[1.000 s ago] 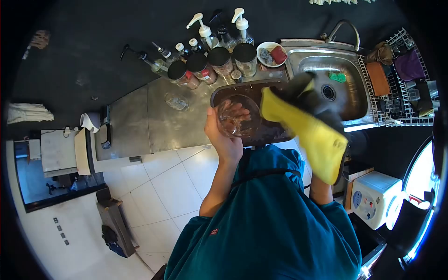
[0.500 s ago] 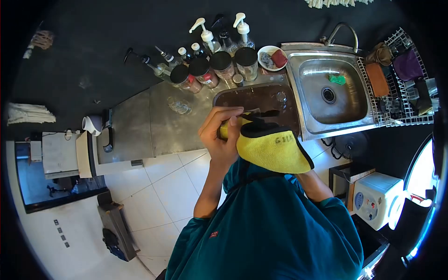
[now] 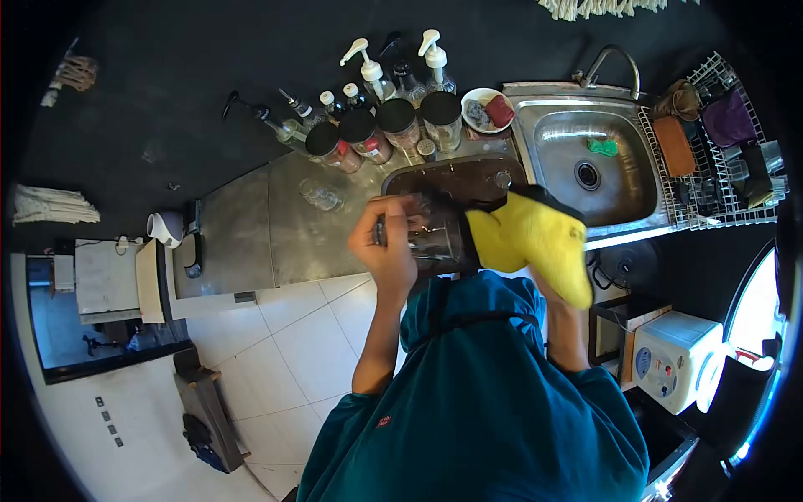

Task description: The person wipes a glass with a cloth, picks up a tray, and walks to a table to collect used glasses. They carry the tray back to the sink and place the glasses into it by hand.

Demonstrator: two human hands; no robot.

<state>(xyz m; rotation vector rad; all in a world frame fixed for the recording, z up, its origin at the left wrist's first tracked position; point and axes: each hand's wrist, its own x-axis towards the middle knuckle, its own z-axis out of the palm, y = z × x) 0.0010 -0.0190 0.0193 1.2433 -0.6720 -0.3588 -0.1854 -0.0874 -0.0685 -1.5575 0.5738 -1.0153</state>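
Note:
My left hand (image 3: 386,243) is closed around one end of a clear glass (image 3: 439,241), held on its side above the counter's front edge. A yellow cloth (image 3: 535,238) with black edging and dark lettering reaches the glass's other end. Behind that cloth is my right hand (image 3: 542,287), largely covered; the cloth drapes over it and moves with it, though the fingers are hidden. Beneath the glass lies a brown tray (image 3: 397,181), partly blocked from sight by my hands. A small clear glass item (image 3: 503,179) stands on the tray.
Lidded jars (image 3: 401,125) and pump bottles (image 3: 372,71) line the wall. A white bowl (image 3: 468,99) holds red and grey items. On the right are the sink (image 3: 544,180), with a green sponge (image 3: 602,147), and a wire rack (image 3: 711,209). Another clear glass item (image 3: 320,195) lies left.
The glass has come into view in my left hand, turned sideways. My right hand and the yellow cloth have moved right, and the cloth is now bunched and hanging lower.

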